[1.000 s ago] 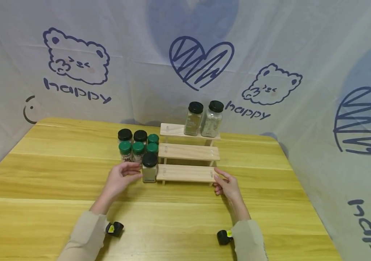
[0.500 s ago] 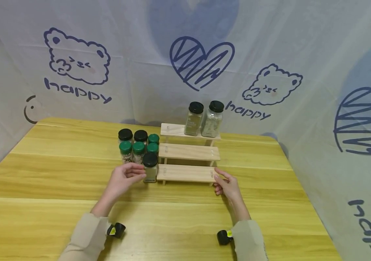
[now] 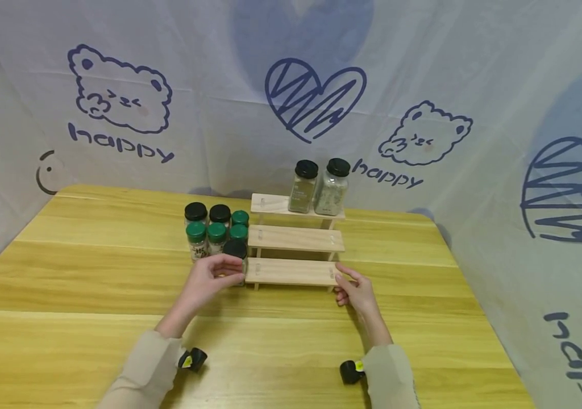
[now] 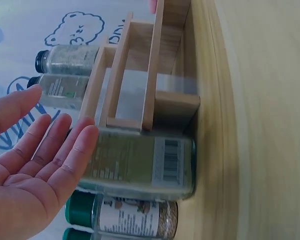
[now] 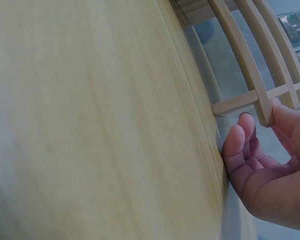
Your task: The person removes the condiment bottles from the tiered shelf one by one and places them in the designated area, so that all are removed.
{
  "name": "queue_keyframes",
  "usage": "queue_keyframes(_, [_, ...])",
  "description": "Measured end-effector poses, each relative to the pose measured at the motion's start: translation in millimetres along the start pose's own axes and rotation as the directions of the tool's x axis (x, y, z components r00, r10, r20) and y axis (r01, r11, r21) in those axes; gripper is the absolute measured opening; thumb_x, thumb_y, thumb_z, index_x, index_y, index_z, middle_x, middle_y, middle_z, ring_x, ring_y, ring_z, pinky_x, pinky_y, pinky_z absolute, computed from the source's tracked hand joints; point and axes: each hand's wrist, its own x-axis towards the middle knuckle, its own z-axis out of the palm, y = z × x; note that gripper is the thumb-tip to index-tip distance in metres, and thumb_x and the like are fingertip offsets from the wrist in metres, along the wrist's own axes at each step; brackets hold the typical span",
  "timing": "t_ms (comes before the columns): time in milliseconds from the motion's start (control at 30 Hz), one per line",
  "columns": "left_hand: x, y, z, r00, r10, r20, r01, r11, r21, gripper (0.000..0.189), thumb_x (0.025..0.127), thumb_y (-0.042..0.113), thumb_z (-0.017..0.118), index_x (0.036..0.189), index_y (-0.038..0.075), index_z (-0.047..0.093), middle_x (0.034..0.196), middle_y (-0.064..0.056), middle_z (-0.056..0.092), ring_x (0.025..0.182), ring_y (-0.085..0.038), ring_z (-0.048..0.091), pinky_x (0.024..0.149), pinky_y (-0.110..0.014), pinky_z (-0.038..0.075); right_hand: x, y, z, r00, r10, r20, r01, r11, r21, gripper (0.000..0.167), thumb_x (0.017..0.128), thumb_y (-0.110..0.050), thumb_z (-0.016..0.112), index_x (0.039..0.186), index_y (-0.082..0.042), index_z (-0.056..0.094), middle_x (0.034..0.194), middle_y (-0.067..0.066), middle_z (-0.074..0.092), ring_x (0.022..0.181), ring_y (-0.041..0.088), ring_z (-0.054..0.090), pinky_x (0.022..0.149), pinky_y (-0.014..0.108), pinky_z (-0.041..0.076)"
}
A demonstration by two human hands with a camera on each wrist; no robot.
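A black-lidded spice jar (image 3: 235, 250) (image 4: 140, 162) stands on the table against the left end of a three-step wooden rack (image 3: 296, 238) (image 4: 150, 75) (image 5: 240, 50). My left hand (image 3: 229, 270) (image 4: 65, 112) is at the jar's near side. Its fingers (image 4: 75, 150) are nearly straight and lie against the glass, with the thumb spread apart. My right hand (image 3: 344, 281) (image 5: 262, 120) rests on the table at the rack's right end, fingers loosely curled, the thumb touching the lowest step. Two black-lidded jars (image 3: 303, 184) (image 4: 65, 60) stand on the top step.
Several more jars with green and black lids (image 3: 216, 224) stand in a cluster left of the rack; one green-lidded jar (image 4: 125, 217) is just beside the held-at jar. The wooden table (image 3: 91, 284) is backed by a printed cloth sheet (image 3: 291, 102).
My left hand has moved right and forward, from beside the black-lidded jar to against it, now covering most of it in the head view. The right hand has stayed put.
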Motion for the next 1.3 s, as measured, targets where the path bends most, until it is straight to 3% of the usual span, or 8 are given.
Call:
queue_keyframes(433, [11.0,6.6,15.9,0.999,0.0,0.044,0.002,0.999,-0.051,0.028,0.08,0.002,0.065,0.103,-0.012,0.057,0.1,-0.024,0.06,0.086,-0.026,0.061,0.072,-0.024,0.05,0.1,-0.5,0.6,1.0,-0.001,-0.007,0.0,1.0,-0.03,0.035,0.089,-0.006,0.053,0.124,0.0,0.051,0.061,0.008,0.059,0.043,0.009,0.05,0.04,0.02,0.046])
queue_keyframes(933, [20.0,16.1,24.9,0.996,0.046,0.076,-0.041,0.997,-0.063,0.026,0.081,0.004,0.064,0.103,-0.009,0.059,0.099,-0.024,0.06,0.086,-0.026,0.06,0.069,-0.024,0.051,0.4,-7.6,0.8,1.0,0.016,-0.02,-0.018,0.996,-0.087,0.034,0.087,-0.004,0.057,0.12,0.004,0.053,0.065,0.006,0.058,0.044,0.008,0.049,0.043,0.018,0.045])
queue_keyframes(1033, [21.6,16.8,25.0,0.996,0.048,0.073,-0.043,0.997,-0.059,0.024,0.081,0.003,0.065,0.102,-0.008,0.06,0.099,-0.024,0.06,0.086,-0.025,0.06,0.069,-0.024,0.051,1.4,-6.1,-0.6,1.0,-0.005,-0.009,0.005,0.995,-0.095,0.034,0.086,-0.005,0.059,0.119,0.003,0.054,0.067,0.005,0.058,0.046,0.008,0.05,0.044,0.017,0.046])
queue_keyframes(1200, [24.0,18.3,23.9,0.995,0.056,0.076,-0.052,0.997,-0.055,0.024,0.081,0.004,0.065,0.101,-0.007,0.06,0.098,-0.02,0.061,0.086,-0.025,0.06,0.07,-0.025,0.051,2.1,-0.2,-5.6,0.99,-0.132,0.052,0.135,0.988,-0.068,0.034,0.082,-0.014,0.066,0.113,-0.002,0.061,0.068,0.005,0.057,0.049,0.009,0.051,0.045,0.018,0.046])
queue_keyframes(1300, [25.4,19.7,22.9,0.994,0.068,0.08,-0.064,0.996,-0.056,0.024,0.081,0.004,0.065,0.101,-0.007,0.06,0.097,-0.018,0.062,0.086,-0.025,0.06,0.071,-0.025,0.051,2.8,0.7,-6.5,0.985,-0.165,0.055,0.168,0.983,-0.073,0.034,0.079,-0.014,0.069,0.111,-0.002,0.062,0.069,0.005,0.057,0.05,0.009,0.051,0.045,0.018,0.047])
